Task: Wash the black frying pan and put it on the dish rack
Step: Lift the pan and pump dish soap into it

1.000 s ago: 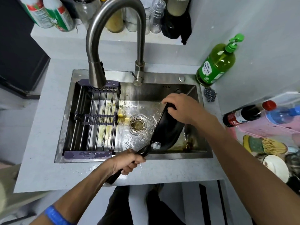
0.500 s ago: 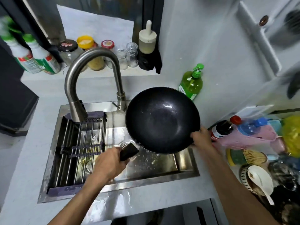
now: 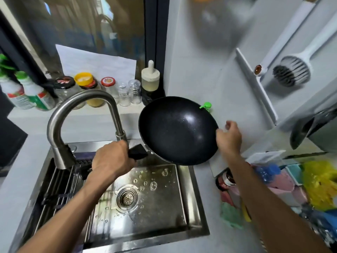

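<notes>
We have only one view, from a camera on the person's head. It looks forward and steeply down, so the rectangular stainless steel sink (image 3: 156,203) fills the lower middle and we see its bottom almost from above. The curved brushed-metal faucet (image 3: 80,114) stands close in front of the lens. Both forearms enter from the bottom edge. At the top we reach the dark glass window (image 3: 94,30) behind the counter. The wide lens bends the straight lines, and the right side is blurred, perhaps because the head moves.
</notes>
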